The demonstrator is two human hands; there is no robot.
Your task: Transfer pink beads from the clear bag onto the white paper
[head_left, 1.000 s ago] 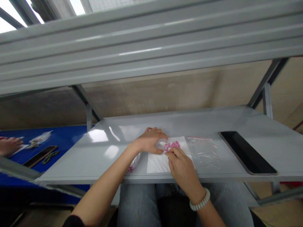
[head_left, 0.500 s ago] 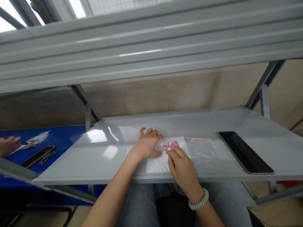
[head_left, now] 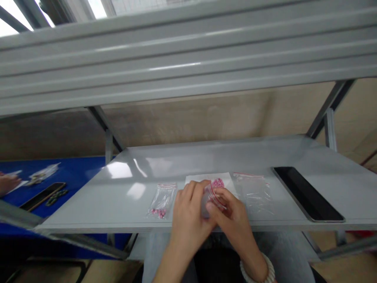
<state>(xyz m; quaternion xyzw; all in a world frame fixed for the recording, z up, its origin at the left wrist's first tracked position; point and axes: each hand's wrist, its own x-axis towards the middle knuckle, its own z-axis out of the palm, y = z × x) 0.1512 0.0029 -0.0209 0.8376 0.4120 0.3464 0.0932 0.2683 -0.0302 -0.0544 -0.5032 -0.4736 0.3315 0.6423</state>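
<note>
A small clear zip bag with a red edge is between my two hands, over the front of the table. My left hand is closed around its left side. The fingers of my right hand grip the bag near its red-edged mouth; whether they also hold beads cannot be seen. Behind the hands, a pile of pink beads lies on a white sheet of paper. Left of my left hand rests another zip bag, with several pink beads in its lower end.
Flat clear zip bags lie right of the paper, and a dark tablet lies farther right. On the blue table at left are a phone, a bracelet and another person's hand. A grey metal beam spans overhead.
Both hands have drawn back toward the table's front edge with the bag. My right hand has left the bead pile and now grips the bag's mouth. The bead-filled bag at left is uncovered.
</note>
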